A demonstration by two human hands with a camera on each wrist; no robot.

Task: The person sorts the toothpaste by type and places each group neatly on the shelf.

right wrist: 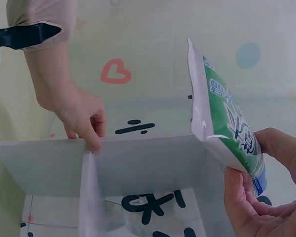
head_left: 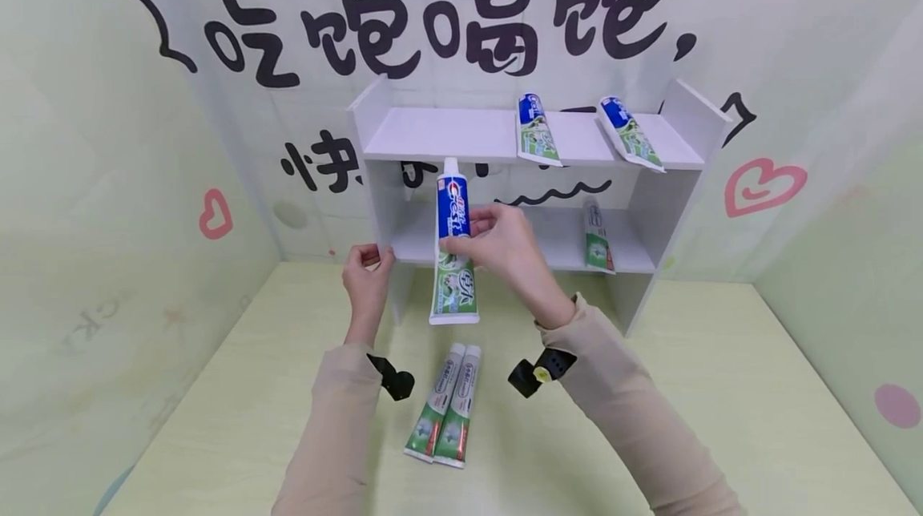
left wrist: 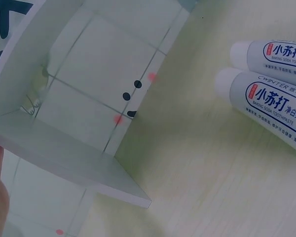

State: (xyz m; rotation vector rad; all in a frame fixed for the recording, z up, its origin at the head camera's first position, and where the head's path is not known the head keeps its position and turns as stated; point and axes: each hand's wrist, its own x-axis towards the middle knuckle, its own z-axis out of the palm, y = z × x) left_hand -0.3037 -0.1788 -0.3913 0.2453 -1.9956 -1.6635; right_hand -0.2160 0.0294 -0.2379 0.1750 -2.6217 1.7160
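My right hand (head_left: 505,239) pinches a blue, white and green toothpaste tube (head_left: 453,276) by its edges, thumb in front. The tube is upright, cap up, before the left part of the white shelf (head_left: 447,143). In the right wrist view its green end (right wrist: 227,113) shows beside the fingers. My left hand (head_left: 368,272) grips the shelf's left side panel at the lower board; the right wrist view shows that hand (right wrist: 84,118) with its thumb on the panel edge. Two similar blue-green tubes, a left one (head_left: 537,131) and a right one (head_left: 630,135), lie on the top board.
One white and green tube (head_left: 598,235) lies on the lower board at the right. Two baking soda toothpaste tubes, one (head_left: 436,404) beside the other (head_left: 459,408), lie on the pale table (head_left: 685,420) before the shelf. Printed walls (head_left: 108,179) enclose the table.
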